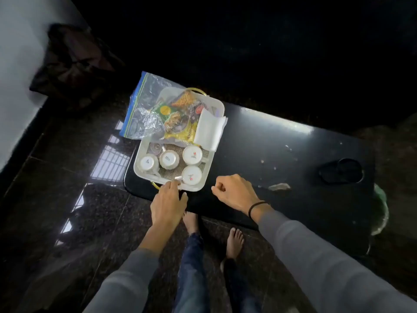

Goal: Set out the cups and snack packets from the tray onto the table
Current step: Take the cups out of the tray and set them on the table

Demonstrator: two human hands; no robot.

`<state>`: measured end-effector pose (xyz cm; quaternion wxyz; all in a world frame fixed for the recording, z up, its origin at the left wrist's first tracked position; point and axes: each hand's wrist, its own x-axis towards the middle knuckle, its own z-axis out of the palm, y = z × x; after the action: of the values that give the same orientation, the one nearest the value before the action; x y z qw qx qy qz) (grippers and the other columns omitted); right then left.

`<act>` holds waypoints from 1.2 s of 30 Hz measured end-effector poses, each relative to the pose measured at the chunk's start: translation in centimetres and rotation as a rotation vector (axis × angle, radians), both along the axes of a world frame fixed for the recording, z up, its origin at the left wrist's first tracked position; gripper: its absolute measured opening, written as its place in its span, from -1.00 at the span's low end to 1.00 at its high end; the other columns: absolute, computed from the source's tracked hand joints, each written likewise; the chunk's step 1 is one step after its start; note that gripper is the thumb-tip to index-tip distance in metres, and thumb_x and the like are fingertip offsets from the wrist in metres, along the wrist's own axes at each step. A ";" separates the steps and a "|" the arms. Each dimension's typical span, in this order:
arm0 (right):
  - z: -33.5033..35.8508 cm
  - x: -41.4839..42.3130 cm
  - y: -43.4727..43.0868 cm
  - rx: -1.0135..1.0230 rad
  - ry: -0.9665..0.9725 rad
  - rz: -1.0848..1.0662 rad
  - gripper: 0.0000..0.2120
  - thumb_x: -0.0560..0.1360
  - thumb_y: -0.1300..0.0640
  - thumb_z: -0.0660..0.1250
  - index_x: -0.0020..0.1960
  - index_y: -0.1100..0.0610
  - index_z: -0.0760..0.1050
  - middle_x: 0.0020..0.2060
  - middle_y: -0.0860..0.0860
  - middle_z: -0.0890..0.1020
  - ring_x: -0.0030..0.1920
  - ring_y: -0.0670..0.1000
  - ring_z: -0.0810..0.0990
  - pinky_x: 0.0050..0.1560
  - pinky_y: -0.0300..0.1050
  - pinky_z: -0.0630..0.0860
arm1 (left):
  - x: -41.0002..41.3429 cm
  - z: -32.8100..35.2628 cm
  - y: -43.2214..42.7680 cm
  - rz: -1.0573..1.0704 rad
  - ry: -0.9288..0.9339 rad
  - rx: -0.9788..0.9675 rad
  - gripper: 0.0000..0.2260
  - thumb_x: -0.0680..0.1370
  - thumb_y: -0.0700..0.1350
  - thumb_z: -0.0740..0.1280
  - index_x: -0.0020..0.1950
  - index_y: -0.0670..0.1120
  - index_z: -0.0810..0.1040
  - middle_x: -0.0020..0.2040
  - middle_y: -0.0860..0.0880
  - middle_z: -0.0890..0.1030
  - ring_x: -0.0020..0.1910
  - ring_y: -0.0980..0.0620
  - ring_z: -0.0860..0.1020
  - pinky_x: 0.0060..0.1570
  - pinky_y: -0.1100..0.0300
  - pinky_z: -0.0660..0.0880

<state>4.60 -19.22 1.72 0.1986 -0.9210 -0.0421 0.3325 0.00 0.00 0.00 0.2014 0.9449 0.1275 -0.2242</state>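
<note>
A white tray point(141, 172) with gold handles sits on the left end of a black table point(259, 143). Several white cups stand upside down in its near half; the nearest cup point(191, 176) has its handle pointing left. Yellow and green snack packets point(180, 118) lie in the far half, under a clear zip bag point(144, 107) and beside folded white napkins point(208, 129). My left hand point(168, 199) reaches over the tray's near rim, fingertips at the nearest cup's handle. My right hand point(234, 190) hovers just right of the tray, fingers curled, holding nothing.
A black round object point(343, 171) lies near the table's right end, with crumbs and a scrap point(279, 186) in the middle. My bare feet point(234, 242) stand on the dark polished floor before the table. A dark bundle point(74, 64) lies by the white wall, far left.
</note>
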 end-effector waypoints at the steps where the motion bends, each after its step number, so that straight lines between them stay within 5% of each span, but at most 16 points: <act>1: -1.1 0.1 0.3 0.040 0.028 -0.032 -0.81 0.59 -0.02 0.30 -0.03 0.09 0.59 -0.11 0.01 0.71 -0.05 0.12 0.67 0.00 0.05 0.62 | 0.2 -0.7 0.2 -0.017 -0.002 0.000 -0.66 0.61 -0.04 0.33 0.36 -0.09 0.45 0.24 -0.03 0.56 0.23 -0.07 0.52 0.05 -0.02 0.53; 5: -3.7 0.3 1.6 0.093 0.097 -0.079 -0.58 0.57 -0.03 0.32 0.41 -0.01 0.45 0.29 -0.02 0.63 0.25 0.09 0.61 0.16 0.10 0.59 | 0.9 -3.3 0.4 -0.101 -0.029 -0.050 -0.43 0.58 -0.05 0.41 0.53 -0.14 0.31 0.47 -0.06 0.45 0.43 -0.08 0.41 0.33 0.04 0.41; 13: -8.6 0.0 3.3 0.213 0.148 -0.190 -0.30 0.52 0.02 0.30 0.55 -0.29 0.07 0.34 0.06 0.49 0.36 0.15 0.47 0.12 0.05 0.45 | 3.0 -7.8 0.3 -0.125 -0.087 -0.099 -0.30 0.52 0.03 0.47 0.57 -0.13 0.26 0.48 -0.07 0.45 0.45 -0.10 0.42 0.39 0.02 0.31; 21: -9.4 -0.1 3.2 0.305 0.132 -0.292 -0.37 0.53 0.05 0.35 0.52 -0.26 0.21 0.11 -0.04 0.43 0.28 0.13 0.52 0.07 -0.04 0.43 | 3.1 -7.6 0.3 -0.060 -0.186 -0.220 -0.41 0.43 0.07 0.56 0.36 -0.13 0.47 0.22 -0.08 0.60 0.22 -0.12 0.54 0.19 -0.02 0.46; 26: -7.2 0.2 1.4 0.414 0.131 -0.304 -0.37 0.45 0.06 0.40 0.46 -0.19 0.30 0.23 0.02 0.47 0.26 0.10 0.53 0.26 0.11 0.54 | 2.2 -5.4 -0.8 0.024 -0.240 -0.305 -0.38 0.39 0.06 0.58 0.38 -0.08 0.50 0.22 -0.02 0.62 0.21 0.00 0.55 0.14 0.16 0.49; 28: -6.5 -0.1 -0.1 0.485 0.139 -0.328 -0.37 0.41 0.07 0.45 0.42 -0.14 0.33 0.28 0.00 0.51 0.27 0.00 0.53 0.28 -0.06 0.54 | 2.2 -4.5 -1.7 0.023 -0.242 -0.366 -0.38 0.36 0.10 0.59 0.36 -0.06 0.53 0.16 0.04 0.64 0.13 0.10 0.57 0.06 0.36 0.44; 31: -6.0 -0.7 -2.9 0.579 0.208 -0.399 -0.35 0.35 0.09 0.53 0.36 -0.09 0.34 0.25 -0.14 0.56 0.15 -0.30 0.54 0.02 -0.54 0.46 | 2.4 -3.7 -3.4 0.089 -0.140 -0.496 -0.39 0.32 0.19 0.60 0.30 0.00 0.61 0.06 0.13 0.70 0.04 0.21 0.62 0.00 0.49 0.48; 36: -6.7 -2.5 -7.7 0.581 0.312 -0.641 -0.23 0.14 -0.25 0.62 0.26 -0.03 0.47 0.12 -0.12 0.68 0.10 -0.17 0.67 0.14 -0.18 0.62 | 2.2 -4.2 -7.6 0.336 0.135 -0.779 -0.75 0.37 0.14 0.58 0.00 0.11 0.75 -0.15 0.13 0.76 -0.10 0.21 0.71 -0.10 0.30 0.63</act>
<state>2.11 -26.90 -4.93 0.5454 -0.7327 0.1836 0.3632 2.23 -7.56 -4.21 0.5682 0.7476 0.1983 -0.2809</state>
